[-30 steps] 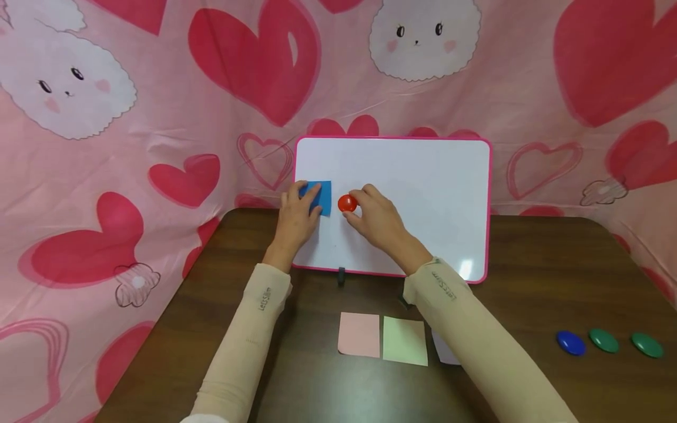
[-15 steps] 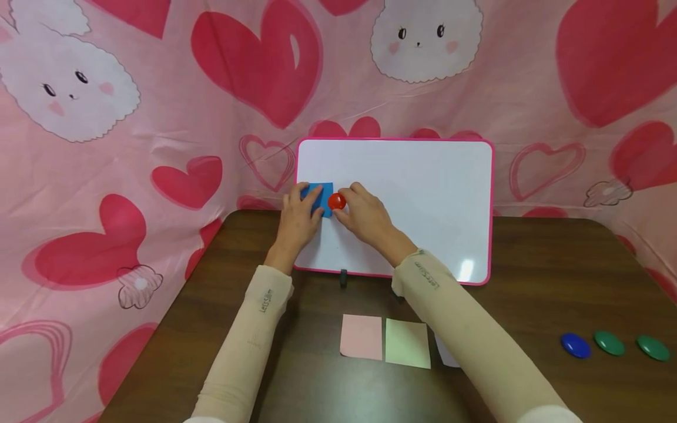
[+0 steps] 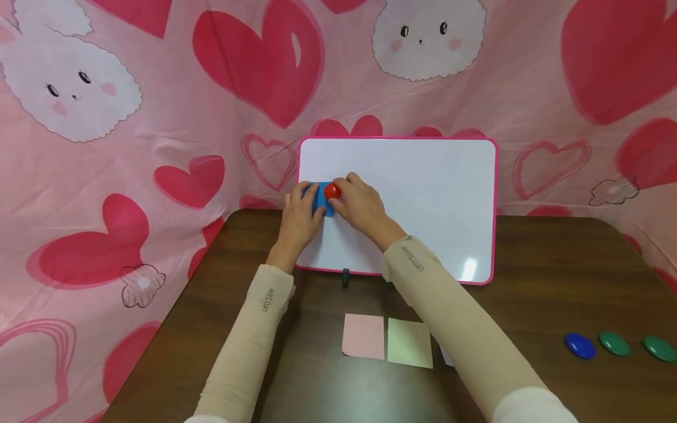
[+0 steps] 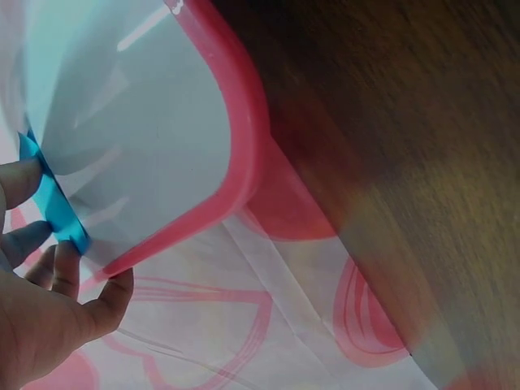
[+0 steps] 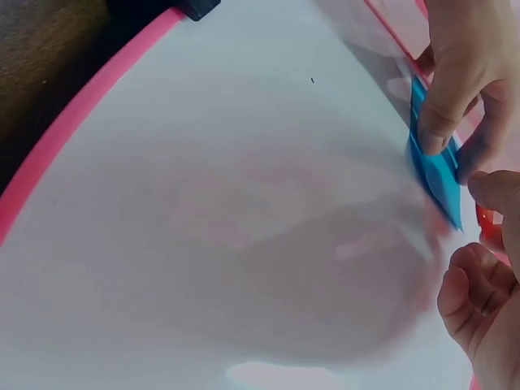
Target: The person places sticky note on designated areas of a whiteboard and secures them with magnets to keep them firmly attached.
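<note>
A small whiteboard point(image 3: 428, 194) with a pink rim stands propped at the back of the table. My left hand point(image 3: 299, 223) presses a blue sticky note point(image 3: 321, 198) to the board's left side with its fingers spread. In the right wrist view the blue note point(image 5: 439, 177) bulges a little off the board. My right hand point(image 3: 362, 204) pinches a round red magnet point(image 3: 332, 191) between thumb and fingers, in front of the note's upper right part. Whether the magnet touches the note cannot be told. In the right wrist view the magnet point(image 5: 485, 218) is mostly hidden by fingers.
On the brown table point(image 3: 222, 282) lie a pink note point(image 3: 363, 336), a pale green note point(image 3: 409, 343) and a purple one point(image 3: 447, 356), partly under my right sleeve. A blue magnet point(image 3: 580, 346) and two green magnets point(image 3: 615, 343) lie at the right. Black clips point(image 3: 345, 277) support the board.
My right hand has carried the red magnet left and slightly up, from beside the blue note to over its right part. The left hand has stayed on the note.
</note>
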Demonstrator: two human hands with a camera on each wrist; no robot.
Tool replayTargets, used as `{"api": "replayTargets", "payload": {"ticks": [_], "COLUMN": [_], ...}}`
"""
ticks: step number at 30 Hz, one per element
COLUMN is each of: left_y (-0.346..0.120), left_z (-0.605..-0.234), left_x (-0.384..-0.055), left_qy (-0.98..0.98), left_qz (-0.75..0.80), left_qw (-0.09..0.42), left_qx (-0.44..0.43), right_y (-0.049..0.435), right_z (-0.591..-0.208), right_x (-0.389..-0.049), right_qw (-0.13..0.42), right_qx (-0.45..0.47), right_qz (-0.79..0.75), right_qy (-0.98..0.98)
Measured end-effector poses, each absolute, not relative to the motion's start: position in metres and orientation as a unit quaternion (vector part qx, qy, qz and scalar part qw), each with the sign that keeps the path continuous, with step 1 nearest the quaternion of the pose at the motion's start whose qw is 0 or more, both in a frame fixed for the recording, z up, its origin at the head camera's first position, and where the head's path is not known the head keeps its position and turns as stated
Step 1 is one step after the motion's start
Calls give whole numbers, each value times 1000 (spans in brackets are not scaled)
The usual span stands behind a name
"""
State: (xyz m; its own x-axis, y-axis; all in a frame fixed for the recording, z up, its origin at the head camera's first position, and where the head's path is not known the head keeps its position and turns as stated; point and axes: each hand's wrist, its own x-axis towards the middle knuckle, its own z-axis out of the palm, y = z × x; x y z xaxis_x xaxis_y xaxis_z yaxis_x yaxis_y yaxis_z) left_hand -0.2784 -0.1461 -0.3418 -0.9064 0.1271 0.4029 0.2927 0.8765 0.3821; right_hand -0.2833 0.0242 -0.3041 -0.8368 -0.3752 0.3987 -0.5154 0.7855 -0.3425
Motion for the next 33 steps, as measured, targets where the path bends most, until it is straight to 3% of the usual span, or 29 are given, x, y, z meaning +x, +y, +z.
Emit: {"api": "replayTargets", "payload": {"ticks": [14, 33], "left_y": [-148, -149], "left_z": [-343, -343], "left_x": [-279, -277], "left_qy": [-945, -943], "left_qz": [-230, -232], "left_qw": [200, 204], "left_qx": [-123, -120], "right_y": [9, 10], "right_z": [-308, -319], "right_x": [-296, -297], "right_qw": [152, 206], "right_qx": [225, 231], "right_qz": [200, 169], "right_qy": [-941, -936]}}
